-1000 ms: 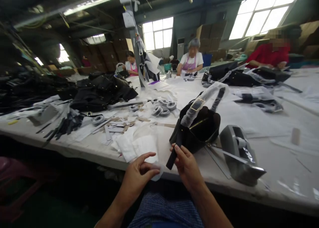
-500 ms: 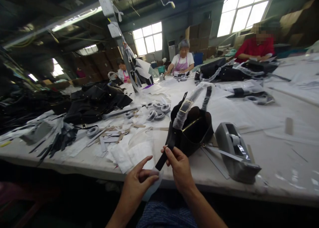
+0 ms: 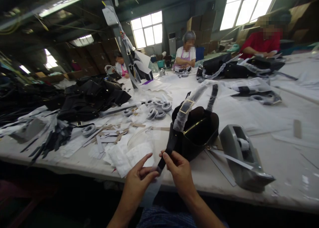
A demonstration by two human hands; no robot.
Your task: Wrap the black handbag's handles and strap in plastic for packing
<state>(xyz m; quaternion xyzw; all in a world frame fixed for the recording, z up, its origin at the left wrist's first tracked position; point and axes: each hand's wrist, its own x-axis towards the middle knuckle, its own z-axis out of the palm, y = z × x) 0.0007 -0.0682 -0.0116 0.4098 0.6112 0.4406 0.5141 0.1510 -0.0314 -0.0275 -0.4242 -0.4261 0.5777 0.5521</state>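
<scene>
The black handbag with a gold zip [image 3: 200,136] stands open on the white-covered table [image 3: 281,161], its arched handle [image 3: 179,118] wrapped in translucent film and bearing a gold rectangular buckle [image 3: 186,106]. At the bag's near left corner, the person's right hand [image 3: 181,171] grips a flat black strap [image 3: 161,163] between thumb and fingers. The left hand [image 3: 138,178] pinches a thin translucent sheet [image 3: 154,187] at the strap's lower end, thumb against fingers, with the index finger raised clear. Just right of the bag sits a grey tape dispenser [image 3: 245,161]; left of it lie folded soft white sheets [image 3: 141,151], and beyond those, scattered grey and brown card strips [image 3: 111,135]. Grey ring-shaped rolls [image 3: 159,112] cluster behind the bag to its left. Farther left of it rises a heap of black bags [image 3: 92,98]. Across the table, behind the bag, is a co-worker in a pink apron [image 3: 185,57].
</scene>
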